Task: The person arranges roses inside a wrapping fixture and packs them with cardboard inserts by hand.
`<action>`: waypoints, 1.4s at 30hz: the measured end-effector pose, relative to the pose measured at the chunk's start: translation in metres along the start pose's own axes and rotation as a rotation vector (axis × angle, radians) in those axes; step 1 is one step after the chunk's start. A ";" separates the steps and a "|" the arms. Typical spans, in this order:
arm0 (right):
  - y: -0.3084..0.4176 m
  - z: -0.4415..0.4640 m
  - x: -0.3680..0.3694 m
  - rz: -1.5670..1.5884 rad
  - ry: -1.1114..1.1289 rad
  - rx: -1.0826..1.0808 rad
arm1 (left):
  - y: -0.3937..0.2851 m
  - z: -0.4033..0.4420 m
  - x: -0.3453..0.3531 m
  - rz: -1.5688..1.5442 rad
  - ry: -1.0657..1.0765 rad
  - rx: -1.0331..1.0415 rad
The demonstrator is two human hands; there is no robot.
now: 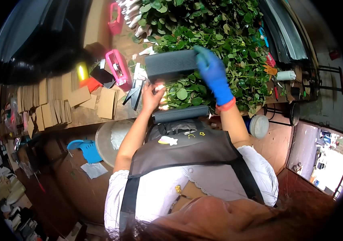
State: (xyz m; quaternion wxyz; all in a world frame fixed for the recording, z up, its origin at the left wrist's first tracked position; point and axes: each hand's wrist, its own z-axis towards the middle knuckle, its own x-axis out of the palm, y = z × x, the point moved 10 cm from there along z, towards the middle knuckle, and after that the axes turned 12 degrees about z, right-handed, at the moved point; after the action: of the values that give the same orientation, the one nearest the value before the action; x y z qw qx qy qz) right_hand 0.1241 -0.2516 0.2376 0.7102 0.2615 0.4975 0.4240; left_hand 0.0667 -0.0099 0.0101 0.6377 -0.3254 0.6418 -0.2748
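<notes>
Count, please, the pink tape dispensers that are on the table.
2. The nearer tape dispenser is left of the bare left hand; the farther tape dispenser is near the view's top, left of the leafy stems. Others may be hidden.

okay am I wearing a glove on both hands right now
No, the right hand wears a blue glove, but the left hand is bare.

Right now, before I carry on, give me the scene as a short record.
Left hand: bare, at the pale flower heads
Right hand: blue-gloved, at the right end of the upper ridged panel
Between panels: leafy stems
Nearest the apron: lower ridged panel
Left of panels: pink dispensers
</notes>
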 end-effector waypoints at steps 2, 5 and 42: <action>-0.062 0.012 0.001 -0.245 0.200 0.143 | -0.001 0.001 -0.001 -0.044 0.011 -0.009; -0.110 -0.003 0.024 0.035 0.571 0.342 | -0.019 0.002 -0.009 -0.097 0.043 0.004; 0.009 -0.151 0.143 -0.487 1.238 -0.127 | -0.100 -0.031 0.015 0.670 0.225 0.925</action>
State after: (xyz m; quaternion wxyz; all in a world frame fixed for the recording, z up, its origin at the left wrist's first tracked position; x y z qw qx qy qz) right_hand 0.0022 -0.1318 0.1196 0.3832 -0.1921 0.8322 0.3517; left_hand 0.0432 -0.0877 0.0784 0.6936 0.2389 0.5869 -0.3427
